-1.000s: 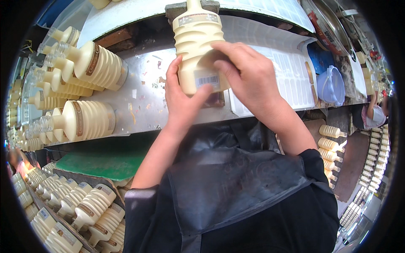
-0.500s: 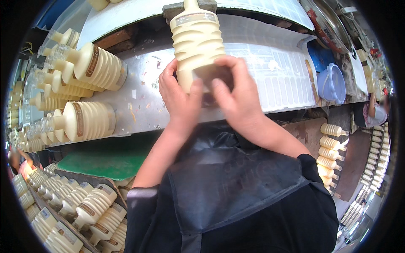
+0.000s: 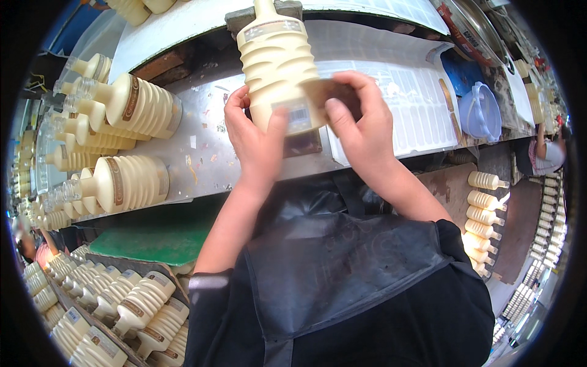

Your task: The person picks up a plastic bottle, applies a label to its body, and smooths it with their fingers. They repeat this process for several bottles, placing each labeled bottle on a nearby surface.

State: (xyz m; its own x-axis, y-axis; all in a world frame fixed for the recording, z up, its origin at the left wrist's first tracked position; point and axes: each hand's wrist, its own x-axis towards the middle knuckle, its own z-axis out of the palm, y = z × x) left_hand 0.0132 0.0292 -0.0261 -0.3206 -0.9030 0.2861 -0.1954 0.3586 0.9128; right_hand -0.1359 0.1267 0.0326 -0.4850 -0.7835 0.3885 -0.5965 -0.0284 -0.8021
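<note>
A cream-coloured bottle point(image 3: 278, 61) with wavy ribs lies in front of me, its neck pointing away and resting in a dark block point(image 3: 241, 21). My left hand point(image 3: 257, 137) is curled round the lower left side of the bottle, thumb on the pale label point(image 3: 293, 115) near the base. My right hand point(image 3: 369, 122) pinches a flat brown piece point(image 3: 333, 93) between thumb and fingers, at the bottle's lower right side. This piece is blurred, so its kind cannot be made out. A dark brown block point(image 3: 304, 145) shows below the base.
Similar bottles point(image 3: 131, 183) lie in stacks at the left of the metal table point(image 3: 205, 162). More fill a crate point(image 3: 143, 300) lower left. White label sheets point(image 3: 397, 92) spread to the right, near a brown-handled tool point(image 3: 450, 110) and a blue bucket point(image 3: 480, 113). Other people work at both edges.
My right hand has moved right with the brown piece, from across the bottle's base to its right side. The pale label by my left thumb now shows.
</note>
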